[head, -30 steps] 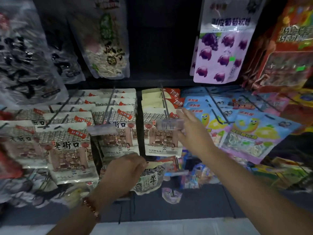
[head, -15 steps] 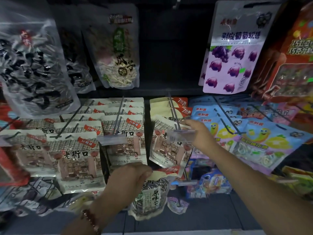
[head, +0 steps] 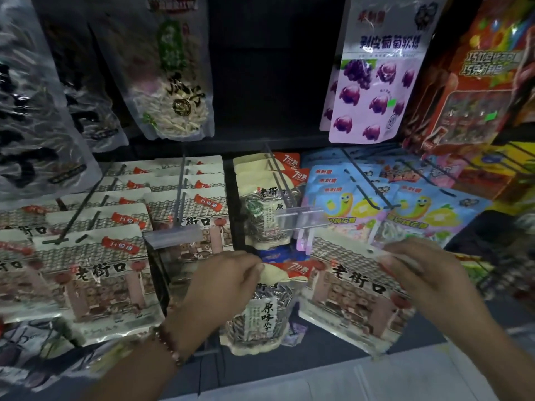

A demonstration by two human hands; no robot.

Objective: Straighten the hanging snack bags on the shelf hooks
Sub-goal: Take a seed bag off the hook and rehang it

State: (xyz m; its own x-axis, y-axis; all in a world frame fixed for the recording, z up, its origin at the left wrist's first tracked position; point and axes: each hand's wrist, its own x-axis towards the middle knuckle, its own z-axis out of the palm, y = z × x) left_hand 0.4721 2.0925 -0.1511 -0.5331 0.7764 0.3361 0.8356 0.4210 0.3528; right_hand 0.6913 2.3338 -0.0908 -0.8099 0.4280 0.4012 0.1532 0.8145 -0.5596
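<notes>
Pinching glossy flat bags [head: 351,287], hands [head: 223,287]

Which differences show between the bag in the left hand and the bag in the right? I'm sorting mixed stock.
The left hand's bag is narrow with a clear front showing dark seeds, while the right hand's bag is wider, opaque, and printed with a building. The left hand pinches its bag's cream top corner and it hangs upright; the right hand holds its bag tilted. Both are off the hooks and carry a red corner label.
</notes>
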